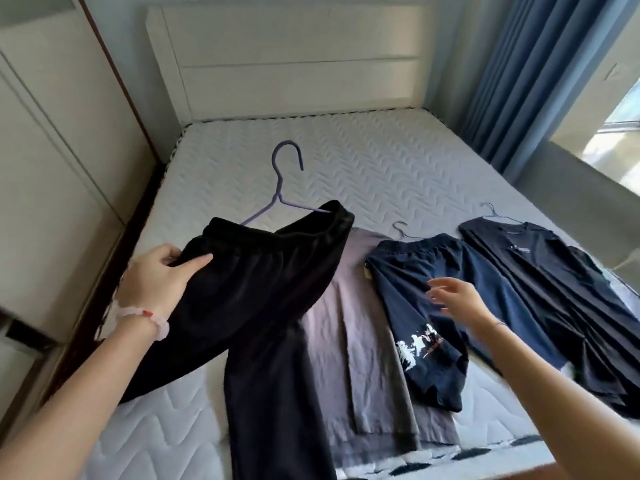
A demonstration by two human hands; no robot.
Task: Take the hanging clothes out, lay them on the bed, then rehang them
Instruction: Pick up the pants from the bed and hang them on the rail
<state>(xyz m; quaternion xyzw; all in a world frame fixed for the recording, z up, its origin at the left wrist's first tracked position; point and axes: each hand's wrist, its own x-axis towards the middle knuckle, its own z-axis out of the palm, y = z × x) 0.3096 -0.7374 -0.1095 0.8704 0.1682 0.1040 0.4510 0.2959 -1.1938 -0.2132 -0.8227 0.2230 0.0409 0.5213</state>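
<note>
My left hand (162, 275) grips the waistband of black trousers (263, 292), held above the bed (346, 161) on a purple hanger (280, 188) whose hook points up. My right hand (457, 299) hovers open, fingers spread, over navy shorts (415, 306) with a white print, which lie flat on a wire hanger (401, 230). A grey garment (349, 327) lies between the trousers and the shorts, partly covered by both. A dark navy shirt (540, 289) lies at the right on another wire hanger (491, 209).
A white headboard (291, 57) stands at the far end. White wardrobe doors (52, 168) run along the left side of the bed. Blue curtains (536, 64) and a window (616, 126) are at the right.
</note>
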